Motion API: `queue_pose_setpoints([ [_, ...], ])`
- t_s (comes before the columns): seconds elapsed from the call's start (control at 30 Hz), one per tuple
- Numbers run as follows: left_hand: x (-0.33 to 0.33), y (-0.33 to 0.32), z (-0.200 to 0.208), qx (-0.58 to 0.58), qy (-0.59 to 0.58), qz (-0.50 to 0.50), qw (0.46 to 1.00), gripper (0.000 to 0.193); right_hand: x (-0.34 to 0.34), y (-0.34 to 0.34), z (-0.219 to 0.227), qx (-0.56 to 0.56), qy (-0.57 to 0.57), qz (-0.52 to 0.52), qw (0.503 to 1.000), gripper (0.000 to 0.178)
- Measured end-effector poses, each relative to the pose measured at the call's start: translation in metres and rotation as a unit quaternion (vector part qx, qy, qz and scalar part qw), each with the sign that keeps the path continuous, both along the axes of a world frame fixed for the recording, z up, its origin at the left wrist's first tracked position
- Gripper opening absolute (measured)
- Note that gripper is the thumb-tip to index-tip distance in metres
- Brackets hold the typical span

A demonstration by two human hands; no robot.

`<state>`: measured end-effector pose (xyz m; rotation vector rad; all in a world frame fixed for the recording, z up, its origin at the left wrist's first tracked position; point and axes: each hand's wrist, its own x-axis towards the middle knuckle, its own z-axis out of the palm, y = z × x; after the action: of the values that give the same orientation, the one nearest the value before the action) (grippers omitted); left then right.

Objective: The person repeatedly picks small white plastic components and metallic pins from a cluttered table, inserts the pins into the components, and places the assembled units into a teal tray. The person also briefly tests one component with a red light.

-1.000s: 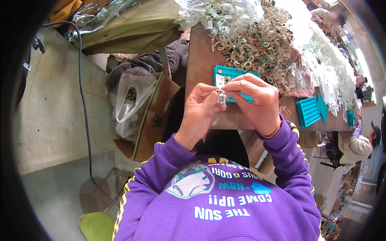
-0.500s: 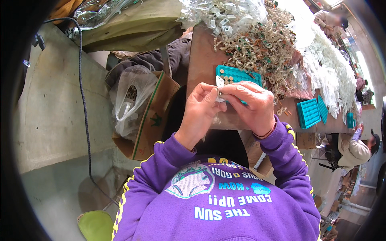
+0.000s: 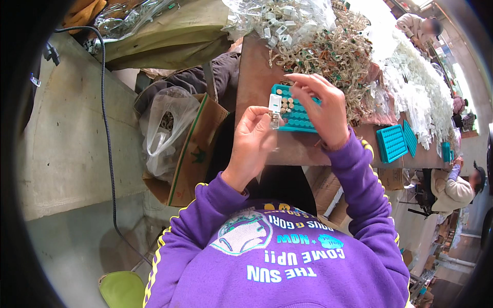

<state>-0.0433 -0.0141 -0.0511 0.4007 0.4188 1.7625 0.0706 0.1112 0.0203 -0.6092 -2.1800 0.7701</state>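
Observation:
My left hand pinches a small plastic case, with a white upper part and a clear lower part, between thumb and fingers. My right hand is raised just right of it, above a teal tray with rows of round pockets. Its fingers are apart and bent toward the left, and I see nothing held in them. Several tan round discs sit in the tray's left pockets. The right hand hides part of the tray's right side.
Beyond the tray lies a heap of pale looped wires, with a clear bag of white plastic pieces beside it. Another teal tray stands at the right. A cardboard box is left of the table. Other people work at the far right.
My right hand has let go of the small case and moved up and right over the tray. My left hand keeps the case, now more plainly visible.

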Motion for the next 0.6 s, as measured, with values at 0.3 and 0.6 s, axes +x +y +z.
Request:
queue_pose_setpoints([
  [0.3, 0.000, 0.000, 0.003, -0.029, -0.001, 0.018, 0.999, 0.013, -0.016, 0.025, -0.038, 0.161, -0.102, 0.004, 0.982, 0.007],
  [0.6, 0.003, 0.002, 0.002, -0.029, -0.008, 0.030, 0.999, 0.012, 0.004, -0.013, 0.003, -0.002, 0.005, -0.001, 1.000, 0.009],
])
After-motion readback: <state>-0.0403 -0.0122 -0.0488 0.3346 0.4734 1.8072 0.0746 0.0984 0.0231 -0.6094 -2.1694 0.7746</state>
